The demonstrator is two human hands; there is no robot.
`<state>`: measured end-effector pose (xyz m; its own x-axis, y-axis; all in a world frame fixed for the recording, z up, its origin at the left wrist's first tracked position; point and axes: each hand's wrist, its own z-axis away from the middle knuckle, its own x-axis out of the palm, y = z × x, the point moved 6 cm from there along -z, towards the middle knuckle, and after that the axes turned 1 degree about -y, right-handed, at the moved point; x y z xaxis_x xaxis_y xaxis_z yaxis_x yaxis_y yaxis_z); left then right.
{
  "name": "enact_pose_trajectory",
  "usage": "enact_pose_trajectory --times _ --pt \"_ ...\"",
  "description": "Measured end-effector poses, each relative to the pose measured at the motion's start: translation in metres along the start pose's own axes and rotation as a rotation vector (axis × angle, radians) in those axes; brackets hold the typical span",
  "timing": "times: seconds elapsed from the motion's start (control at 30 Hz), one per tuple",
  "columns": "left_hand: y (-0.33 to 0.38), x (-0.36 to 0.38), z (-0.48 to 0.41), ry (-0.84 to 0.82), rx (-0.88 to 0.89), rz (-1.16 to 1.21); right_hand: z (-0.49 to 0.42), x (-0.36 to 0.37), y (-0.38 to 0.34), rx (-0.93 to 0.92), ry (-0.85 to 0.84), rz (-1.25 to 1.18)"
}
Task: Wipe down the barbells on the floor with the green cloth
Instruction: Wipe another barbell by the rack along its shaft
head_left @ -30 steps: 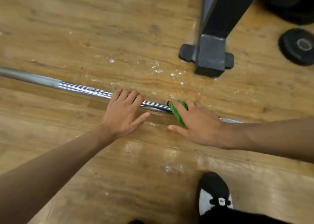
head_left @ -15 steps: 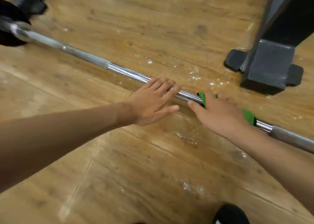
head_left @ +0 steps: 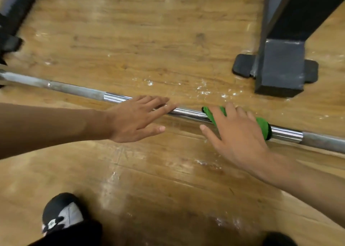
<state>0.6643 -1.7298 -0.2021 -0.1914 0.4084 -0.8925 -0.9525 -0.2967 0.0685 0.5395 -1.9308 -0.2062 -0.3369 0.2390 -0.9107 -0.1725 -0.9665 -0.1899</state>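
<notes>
As we look down, the barbell (head_left: 190,113) lies across the middle of the frame. It looks heavy, hard and slick, and might roll. Our left hand (head_left: 134,120) rests flat on it, fingers straight. Our right hand (head_left: 237,135) presses the soft green cloth (head_left: 262,124) onto the shiny part, fingers flat, thumb spread. We would hold it there.
</notes>
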Motion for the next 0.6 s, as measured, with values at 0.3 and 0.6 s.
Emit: enact_pose_trajectory --times 0.3,0.6 --pt "-0.052 0.029 -0.001 0.285 0.442 -0.206 -0.002 0.005 -0.009 0.108 -0.106 0.152" --pt "-0.052 0.027 0.004 0.315 0.515 -0.153 -0.021 -0.005 -0.06 0.35 -0.282 0.186"
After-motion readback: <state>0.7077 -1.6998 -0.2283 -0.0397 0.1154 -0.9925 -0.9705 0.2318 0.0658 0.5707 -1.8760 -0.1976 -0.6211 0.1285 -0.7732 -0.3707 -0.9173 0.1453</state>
